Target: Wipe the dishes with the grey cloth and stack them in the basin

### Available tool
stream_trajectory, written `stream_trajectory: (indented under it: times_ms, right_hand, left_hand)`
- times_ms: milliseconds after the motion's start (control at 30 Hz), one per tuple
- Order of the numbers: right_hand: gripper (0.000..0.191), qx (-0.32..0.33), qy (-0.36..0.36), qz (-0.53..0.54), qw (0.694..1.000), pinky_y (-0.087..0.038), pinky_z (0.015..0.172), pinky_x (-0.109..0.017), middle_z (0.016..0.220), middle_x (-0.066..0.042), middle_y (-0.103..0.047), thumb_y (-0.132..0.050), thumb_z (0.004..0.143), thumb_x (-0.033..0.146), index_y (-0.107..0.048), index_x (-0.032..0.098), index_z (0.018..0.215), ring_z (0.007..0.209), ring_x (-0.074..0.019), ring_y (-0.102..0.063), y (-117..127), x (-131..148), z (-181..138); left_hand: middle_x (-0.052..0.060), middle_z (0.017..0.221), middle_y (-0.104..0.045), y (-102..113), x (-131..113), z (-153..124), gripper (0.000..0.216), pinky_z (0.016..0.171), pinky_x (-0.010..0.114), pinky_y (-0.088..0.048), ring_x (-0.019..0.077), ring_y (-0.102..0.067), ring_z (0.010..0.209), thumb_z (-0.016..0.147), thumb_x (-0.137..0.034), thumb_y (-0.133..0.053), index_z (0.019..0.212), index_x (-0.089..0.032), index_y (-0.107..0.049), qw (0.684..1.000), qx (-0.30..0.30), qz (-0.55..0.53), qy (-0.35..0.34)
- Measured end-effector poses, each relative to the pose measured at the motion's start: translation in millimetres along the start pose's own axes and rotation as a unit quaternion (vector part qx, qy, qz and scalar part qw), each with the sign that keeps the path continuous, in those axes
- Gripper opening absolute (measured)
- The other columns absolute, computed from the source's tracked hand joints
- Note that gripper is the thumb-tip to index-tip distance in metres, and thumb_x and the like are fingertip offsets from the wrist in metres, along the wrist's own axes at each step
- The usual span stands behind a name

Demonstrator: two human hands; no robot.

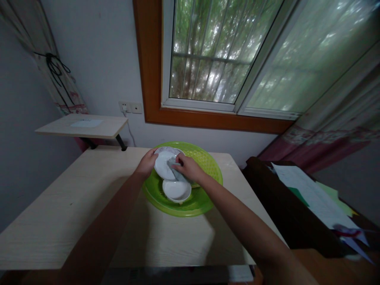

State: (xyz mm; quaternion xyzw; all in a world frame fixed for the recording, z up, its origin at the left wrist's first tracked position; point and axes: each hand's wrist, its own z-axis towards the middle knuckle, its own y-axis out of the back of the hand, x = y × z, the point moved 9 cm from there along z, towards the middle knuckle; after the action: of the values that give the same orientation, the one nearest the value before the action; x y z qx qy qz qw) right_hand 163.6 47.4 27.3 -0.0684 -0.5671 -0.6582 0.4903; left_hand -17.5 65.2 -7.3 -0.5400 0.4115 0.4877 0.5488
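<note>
Plate (162, 167): white, round, greyish pattern on the far rim. It's at the left side of the green basin (178, 210), just above a white bowl (177, 191). My left hand (146, 163) pinches the plate's left edge; my right hand (190, 168) grips a greyish cloth (179, 175) against its face. Basin sits on a pale wood-grain table (178, 245). Room's dim: barred window (213, 51) ahead, wood surround, curtains (338, 103) either side.
</note>
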Motion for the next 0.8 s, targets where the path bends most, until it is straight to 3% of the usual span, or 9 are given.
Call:
stream_trajectory:
  times_ms: [100,200,333,467,533,633,700,800]
  right_hand:
    - [0.009,0.096,0.043,0.013,0.994,-0.039,0.068,-0.026,0.08,0.0,-0.067,-0.074,0.081,0.021,-0.068,0.02,0.087,0.072,-0.0153,-0.057,-26,21,2]
    - [0.011,0.145,0.083,0.007,0.986,-0.044,0.079,-0.028,0.09,-0.003,-0.071,-0.072,0.082,0.013,-0.073,0.019,0.091,0.081,-0.016,-0.061,-45,38,8]
    - [0.017,0.149,0.181,-0.064,0.97,-0.044,0.096,-0.031,0.107,-0.007,-0.07,-0.064,0.087,0.009,-0.074,0.016,0.099,0.101,-0.0174,-0.062,-60,65,20]
    - [0.019,0.113,0.21,-0.227,0.944,-0.045,0.096,-0.035,0.113,-0.012,-0.067,-0.055,0.097,0.019,-0.073,0.014,0.102,0.108,-0.022,-0.058,-61,76,31]
    - [0.026,0.095,0.185,-0.305,0.929,-0.045,0.094,-0.037,0.113,-0.014,-0.065,-0.049,0.101,0.025,-0.072,0.014,0.105,0.11,-0.0253,-0.057,-54,73,34]
    - [0.03,0.092,0.076,-0.368,0.922,-0.046,0.09,-0.036,0.113,-0.015,-0.063,-0.042,0.102,0.024,-0.069,0.014,0.109,0.104,-0.0256,-0.06,-35,51,35]
    - [0.03,0.107,-0.003,-0.369,0.923,-0.047,0.087,-0.034,0.115,-0.015,-0.062,-0.04,0.102,0.022,-0.066,0.016,0.116,0.096,-0.0233,-0.063,-23,33,29]
    - [0.032,0.097,-0.043,-0.337,0.936,-0.049,0.083,-0.031,0.119,-0.013,-0.061,-0.042,0.1,0.018,-0.058,0.017,0.127,0.092,-0.0212,-0.064,-10,20,12]
  left_hand:
    - [0.008,0.099,-0.074,0,-2,0,0.031,0.08,0.032,-0.051,0.0213,-0.065,0.089,0.073,-0.027,-0.066,0.103,-0.016,-0.069,1.0,-0.003,-0.012,-0.005]
    - [0.009,0.1,-0.073,5,2,2,0.033,0.082,0.032,-0.05,0.0204,-0.065,0.089,0.073,-0.031,-0.069,0.102,-0.015,-0.069,1.0,-0.015,-0.016,0.0]
    - [0.01,0.103,-0.074,7,8,5,0.037,0.088,0.034,-0.049,0.0209,-0.065,0.093,0.072,-0.031,-0.071,0.104,-0.013,-0.07,1.0,-0.013,-0.008,0.014]
    - [0.01,0.099,-0.075,-1,6,5,0.032,0.094,0.036,-0.047,0.0231,-0.065,0.099,0.072,-0.031,-0.072,0.099,-0.013,-0.073,0.999,0.031,-0.022,0.012]
    - [0.009,0.098,-0.075,-3,5,5,0.031,0.093,0.036,-0.048,0.0231,-0.065,0.099,0.073,-0.032,-0.072,0.098,-0.014,-0.074,0.999,0.04,-0.029,0.011]
    - [0.009,0.096,-0.075,0,7,3,0.035,0.085,0.034,-0.049,0.0217,-0.066,0.089,0.073,-0.032,-0.073,0.102,-0.014,-0.073,0.999,0.029,-0.026,0.027]
    - [0.009,0.094,-0.075,2,9,3,0.037,0.081,0.033,-0.049,0.0209,-0.066,0.084,0.072,-0.031,-0.073,0.104,-0.013,-0.073,0.999,0.015,-0.026,0.041]
    - [0.009,0.092,-0.075,4,10,3,0.037,0.078,0.031,-0.049,0.02,-0.066,0.082,0.071,-0.032,-0.074,0.103,-0.013,-0.072,0.998,0.002,-0.035,0.043]
